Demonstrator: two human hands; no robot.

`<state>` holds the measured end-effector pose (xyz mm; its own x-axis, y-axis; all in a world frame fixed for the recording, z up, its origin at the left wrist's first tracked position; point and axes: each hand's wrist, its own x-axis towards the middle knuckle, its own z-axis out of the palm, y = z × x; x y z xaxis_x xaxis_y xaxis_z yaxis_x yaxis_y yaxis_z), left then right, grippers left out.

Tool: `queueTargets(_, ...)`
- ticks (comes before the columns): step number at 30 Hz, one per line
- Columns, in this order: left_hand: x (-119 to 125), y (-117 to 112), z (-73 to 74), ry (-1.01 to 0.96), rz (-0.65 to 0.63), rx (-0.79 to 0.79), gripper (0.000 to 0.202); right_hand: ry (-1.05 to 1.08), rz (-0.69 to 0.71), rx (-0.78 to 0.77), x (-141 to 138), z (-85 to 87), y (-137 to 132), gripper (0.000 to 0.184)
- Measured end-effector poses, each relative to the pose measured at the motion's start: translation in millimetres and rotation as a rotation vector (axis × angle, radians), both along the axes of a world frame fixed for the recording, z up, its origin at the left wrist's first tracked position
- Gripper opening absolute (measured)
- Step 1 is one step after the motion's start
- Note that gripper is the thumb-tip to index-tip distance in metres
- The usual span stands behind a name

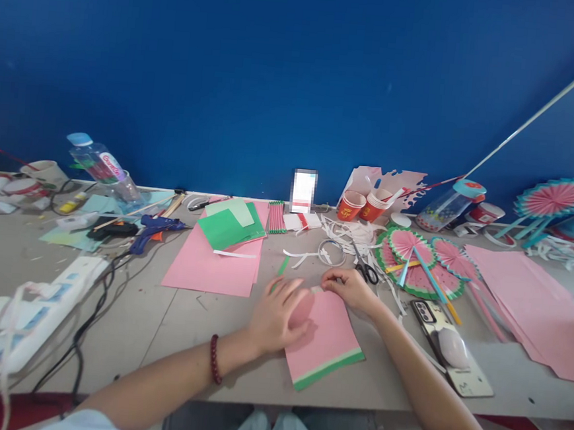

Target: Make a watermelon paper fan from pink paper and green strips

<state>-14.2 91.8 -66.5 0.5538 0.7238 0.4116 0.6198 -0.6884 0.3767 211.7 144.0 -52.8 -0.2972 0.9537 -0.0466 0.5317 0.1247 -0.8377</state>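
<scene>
A pink paper sheet with a green strip along its near edge (327, 344) lies on the grey table (197, 340) in front of me. My left hand (279, 314), with a dark red bead bracelet on the wrist, lies flat on the sheet's far left part, fingers stretched out. My right hand (351, 287) pinches the sheet's far edge, where the paper looks folded over. Black-handled scissors (366, 267) lie just beyond my right hand.
Pink and green sheets (217, 256) lie to the left, with a blue glue gun (154, 230) and a power strip (56, 296) with cables. Watermelon paper fans (420, 262), a phone (450, 347), pink sheets (528, 307), red cups (362, 206) and bottles stand to the right.
</scene>
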Motion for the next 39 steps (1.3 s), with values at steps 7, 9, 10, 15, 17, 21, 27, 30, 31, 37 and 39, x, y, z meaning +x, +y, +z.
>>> queueTargets(7,2.4,7.0,-1.1,-0.388,0.113,-0.610,0.032,0.022,0.064,0.007,-7.2,0.4,-5.7,0.021)
queueTargets(9,4.3,8.2,-1.9,-0.477,0.087,-0.718,0.032,0.019,0.050,0.016,-8.9,0.2,-6.9,0.021)
queueTargets(10,5.0,9.0,-2.3,-0.515,0.082,-0.754,0.035,0.017,0.038,0.019,-9.6,0.2,-7.4,0.021)
queueTargets(15,5.4,15.6,-0.4,-0.666,0.014,-0.942,0.040,0.057,-0.001,0.028,-13.9,0.3,-8.9,0.021)
queueTargets(17,4.1,18.5,3.0,-0.673,-0.027,-1.023,0.036,0.059,-0.014,0.069,-15.6,0.3,-10.0,0.020)
queueTargets(21,-0.1,23.9,7.8,-0.648,-0.006,-1.178,0.038,0.020,0.008,0.294,-17.4,-1.0,-13.4,0.014)
queueTargets(27,-6.4,30.4,2.9,-0.723,0.078,-1.267,0.038,-0.051,0.211,0.633,-21.0,-3.7,-16.0,0.011)
queueTargets(30,-7.7,31.4,1.8,-0.709,0.081,-1.279,0.037,-0.094,0.218,0.694,-23.4,-5.4,-15.6,0.014)
queueTargets(31,-7.8,31.4,1.9,-0.700,0.079,-1.284,0.037,-0.095,0.221,0.700,-23.7,-6.1,-15.5,0.014)
queueTargets(37,-7.2,30.5,4.2,-0.674,0.004,-1.278,0.041,-0.092,0.257,0.708,-22.9,-8.4,-15.0,0.015)
queueTargets(39,-6.8,30.2,4.8,-0.666,0.011,-1.270,0.041,-0.096,0.265,0.722,-23.0,-8.5,-14.9,0.015)
